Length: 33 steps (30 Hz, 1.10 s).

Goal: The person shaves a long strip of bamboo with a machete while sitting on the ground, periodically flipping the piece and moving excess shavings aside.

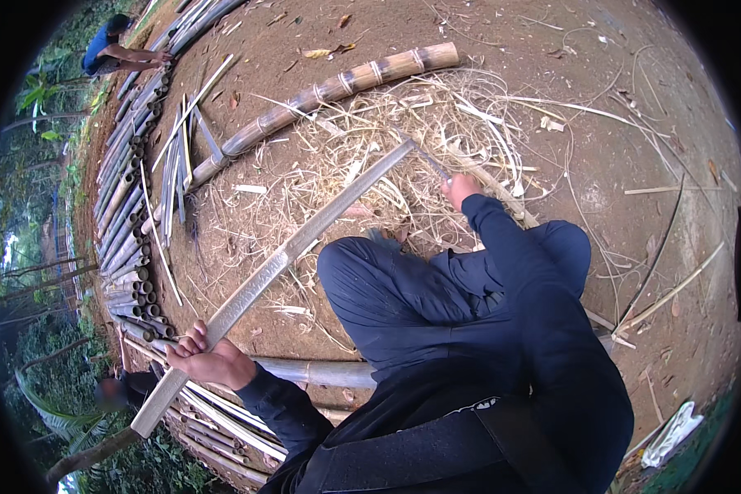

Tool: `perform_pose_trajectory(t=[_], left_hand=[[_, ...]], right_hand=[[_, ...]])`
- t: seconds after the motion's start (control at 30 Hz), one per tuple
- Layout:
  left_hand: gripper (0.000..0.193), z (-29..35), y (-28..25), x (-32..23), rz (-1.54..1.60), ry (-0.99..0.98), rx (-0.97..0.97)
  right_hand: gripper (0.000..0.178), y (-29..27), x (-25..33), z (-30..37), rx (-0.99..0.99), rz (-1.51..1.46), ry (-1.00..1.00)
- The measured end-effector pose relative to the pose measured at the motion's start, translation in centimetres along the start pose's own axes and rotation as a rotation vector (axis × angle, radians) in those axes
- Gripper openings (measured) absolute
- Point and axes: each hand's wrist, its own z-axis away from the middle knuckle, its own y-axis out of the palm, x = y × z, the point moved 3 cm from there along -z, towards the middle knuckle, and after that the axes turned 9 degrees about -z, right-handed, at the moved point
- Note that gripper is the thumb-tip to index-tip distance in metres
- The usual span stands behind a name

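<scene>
1. While bamboo poles are lying side by side at the far left, presumably for orderly storage, the left hand is gripping a split bamboo strip near its lower end, likely steadying it.
2. Across the middle, that strip is slanting up over pale shavings, its far end seemingly meeting the knife; exact contact is staying unclear.
3. Farther right, the right hand is curling around the knife's handle, probably for firm control.
</scene>
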Motion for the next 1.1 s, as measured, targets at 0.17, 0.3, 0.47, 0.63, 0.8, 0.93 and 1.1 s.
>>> perform_pose_trajectory(t=[0.17,0.3,0.47,0.63,0.8,0.93,1.1], left_hand=[[0.042,-0.5,-1.0,-0.3,0.008,0.005,-0.041],[0.046,-0.8,0.9,-0.9,0.075,-0.016,0.037],[0.046,-1.6,1.4,-5.4,0.185,-0.03,0.131],[0.046,-1.0,2.5,-9.8,0.353,-0.041,0.408],[0.045,3.1,6.5,-8.6,0.293,-0.06,0.61],[0.046,4.8,8.3,-8.3,0.23,-0.002,0.555],[0.048,4.0,9.1,-8.0,0.225,0.025,0.57]], right_hand=[[0.04,0.8,5.3,3.4,0.184,0.016,-0.313],[0.039,2.1,6.0,7.7,0.017,-0.058,-0.433],[0.036,2.9,4.5,10.7,-0.146,-0.265,-0.313],[0.036,2.3,2.5,15.1,-0.333,-0.315,-0.372],[0.038,1.1,0.8,17.4,-0.371,-0.452,-0.203],[0.048,-0.1,1.7,18.3,-0.234,-0.345,-0.199],[0.046,-0.5,5.3,18.2,-0.126,-0.344,-0.414]])
